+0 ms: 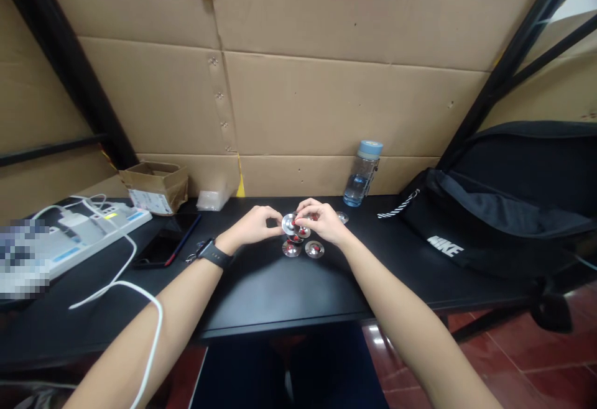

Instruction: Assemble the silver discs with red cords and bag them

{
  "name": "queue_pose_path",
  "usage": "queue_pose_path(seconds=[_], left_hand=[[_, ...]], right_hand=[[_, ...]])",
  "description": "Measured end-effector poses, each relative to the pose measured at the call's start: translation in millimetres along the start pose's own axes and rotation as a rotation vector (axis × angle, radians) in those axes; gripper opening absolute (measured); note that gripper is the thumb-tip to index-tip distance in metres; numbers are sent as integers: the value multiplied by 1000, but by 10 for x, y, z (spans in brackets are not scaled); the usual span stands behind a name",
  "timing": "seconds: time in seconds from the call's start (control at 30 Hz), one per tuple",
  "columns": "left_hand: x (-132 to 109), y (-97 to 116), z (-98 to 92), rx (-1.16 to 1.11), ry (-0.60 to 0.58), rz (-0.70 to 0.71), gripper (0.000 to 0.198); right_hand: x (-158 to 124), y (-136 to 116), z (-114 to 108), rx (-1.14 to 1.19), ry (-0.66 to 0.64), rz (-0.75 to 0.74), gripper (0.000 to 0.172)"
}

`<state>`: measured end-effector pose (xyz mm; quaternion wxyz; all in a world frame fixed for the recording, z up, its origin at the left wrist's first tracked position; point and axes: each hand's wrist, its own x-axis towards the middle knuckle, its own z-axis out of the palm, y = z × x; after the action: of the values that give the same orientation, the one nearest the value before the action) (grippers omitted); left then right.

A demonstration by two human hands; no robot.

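Note:
Between my two hands a small shiny silver disc with a red middle (288,224), much like a finger cymbal, is held tilted up above the table. My left hand (256,225) pinches its left rim between thumb and fingers. My right hand (324,221) has its thumb and fingertips closed at the disc's red centre. More discs of the same kind lie beneath and around: a front left disc (291,248), a front right disc (314,249), and one disc (342,217) behind my right hand. Others are partly hidden by my fingers.
The black table (280,297) carries a water bottle (359,176), a black backpack (489,222) at right, a cardboard box (156,186), a clear plastic packet (213,199), a phone (168,240) and a power strip (97,241). A white cable (156,309) crosses my left forearm.

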<state>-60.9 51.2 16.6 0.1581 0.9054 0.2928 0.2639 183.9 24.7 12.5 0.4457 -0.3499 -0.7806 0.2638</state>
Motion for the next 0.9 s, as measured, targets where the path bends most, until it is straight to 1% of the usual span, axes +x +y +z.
queue_pose_path(seconds=[0.1,0.23,0.3,0.4,0.5,0.53,0.6,0.63,0.67,0.73,0.8,0.9], left_hand=[[17,116,73,-119,8,-9,28],[35,185,121,-267,44,-22,28],[39,183,124,-289,79,-49,26],[46,163,130,-279,121,-75,25],[52,156,146,-233,148,-65,25],[53,158,153,-205,165,-61,25],[52,164,166,-107,186,-49,23],[51,168,172,-39,186,-42,22],[48,170,178,36,179,-34,20],[45,173,189,174,159,-24,18],[47,174,201,249,152,-23,18],[63,180,219,267,159,-34,18]], right_hand=[[8,10,13,-12,62,5,16],[12,33,13,-6,115,26,18],[13,51,12,10,125,38,19],[7,61,25,66,103,49,20],[-10,25,63,152,56,51,23],[-17,5,80,175,33,53,29],[-30,-38,115,179,-6,47,50],[-35,-57,131,153,-17,35,58],[-38,-71,145,108,-20,17,60],[-39,-90,164,2,-10,-29,50],[-34,-99,175,-88,0,-74,43],[-25,-104,189,-162,25,-128,47]])
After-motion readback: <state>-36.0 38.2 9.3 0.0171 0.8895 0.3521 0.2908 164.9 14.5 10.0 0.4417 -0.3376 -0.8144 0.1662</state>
